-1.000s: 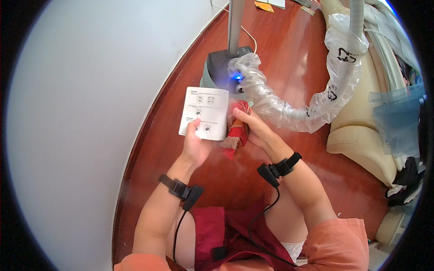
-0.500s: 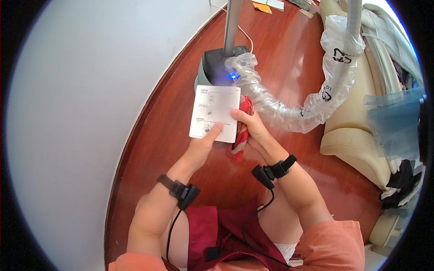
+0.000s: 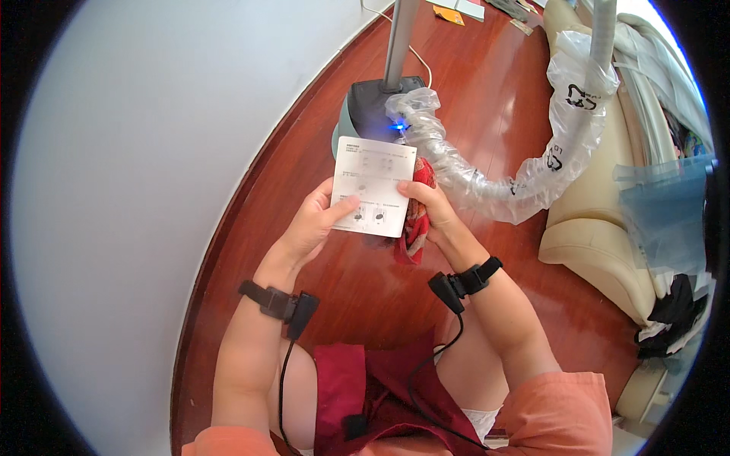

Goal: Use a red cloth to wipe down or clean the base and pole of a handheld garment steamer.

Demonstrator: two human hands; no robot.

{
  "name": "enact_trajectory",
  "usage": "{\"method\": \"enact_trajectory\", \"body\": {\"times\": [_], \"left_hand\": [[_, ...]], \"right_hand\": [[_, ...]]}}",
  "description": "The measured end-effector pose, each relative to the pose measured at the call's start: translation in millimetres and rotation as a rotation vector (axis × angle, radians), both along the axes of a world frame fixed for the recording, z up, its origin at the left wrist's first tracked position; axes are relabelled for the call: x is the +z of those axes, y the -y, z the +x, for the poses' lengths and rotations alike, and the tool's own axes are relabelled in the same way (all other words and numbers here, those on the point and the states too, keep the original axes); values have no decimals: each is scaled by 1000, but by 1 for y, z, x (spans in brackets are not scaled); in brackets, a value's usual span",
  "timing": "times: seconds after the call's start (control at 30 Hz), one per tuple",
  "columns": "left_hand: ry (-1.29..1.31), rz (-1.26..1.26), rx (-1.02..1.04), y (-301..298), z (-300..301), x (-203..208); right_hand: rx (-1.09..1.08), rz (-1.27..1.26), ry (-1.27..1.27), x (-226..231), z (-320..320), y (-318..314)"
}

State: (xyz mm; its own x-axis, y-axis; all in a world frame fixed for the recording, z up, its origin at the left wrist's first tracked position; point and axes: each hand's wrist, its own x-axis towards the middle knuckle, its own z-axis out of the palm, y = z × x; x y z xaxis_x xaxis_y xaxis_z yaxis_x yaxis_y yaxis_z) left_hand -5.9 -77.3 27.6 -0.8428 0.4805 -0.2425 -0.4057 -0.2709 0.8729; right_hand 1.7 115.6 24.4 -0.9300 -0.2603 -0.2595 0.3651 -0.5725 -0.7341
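A white printed booklet (image 3: 374, 186) with small pictures is held up in front of me, tilted slightly. My left hand (image 3: 313, 220) grips its left edge, thumb on the page and fingers behind. On the other side my right hand (image 3: 432, 204) pinches the right edge with the thumb on top. A crumpled red patterned cloth (image 3: 414, 237) is also in my right hand, behind and beside the booklet. Most of the fingers of both hands are hidden beneath the booklet and cloth.
Beyond the booklet stands an appliance base (image 3: 371, 106) with a grey pole (image 3: 399, 45) and a blue light. A plastic-wrapped hose (image 3: 494, 190) curves right from it. A cream cushioned seat (image 3: 593, 243) lies right; a pale wall (image 3: 129, 190) rises left. Papers (image 3: 449, 14) lie far back.
My left hand has shifted from the booklet's lower edge to its left edge. The visible page now shows different pictures, and the booklet sits slightly farther right.
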Motion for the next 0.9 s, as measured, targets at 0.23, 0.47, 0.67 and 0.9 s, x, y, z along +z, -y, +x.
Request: {"method": "enact_trajectory", "body": {"times": [0.23, 0.47, 0.67, 0.9], "left_hand": [[97, 146, 52, -4, 9, 3], [41, 157, 121, 6, 3, -4], [57, 159, 130, 6, 4, -1], [128, 229, 87, 5, 3, 7]], "right_hand": [[-3, -65, -22, -3, 0, 7], [21, 165, -152, -10, 2, 12], [3, 216, -152, -16, 3, 16], [-44, 155, -158, -14, 4, 18]]}}
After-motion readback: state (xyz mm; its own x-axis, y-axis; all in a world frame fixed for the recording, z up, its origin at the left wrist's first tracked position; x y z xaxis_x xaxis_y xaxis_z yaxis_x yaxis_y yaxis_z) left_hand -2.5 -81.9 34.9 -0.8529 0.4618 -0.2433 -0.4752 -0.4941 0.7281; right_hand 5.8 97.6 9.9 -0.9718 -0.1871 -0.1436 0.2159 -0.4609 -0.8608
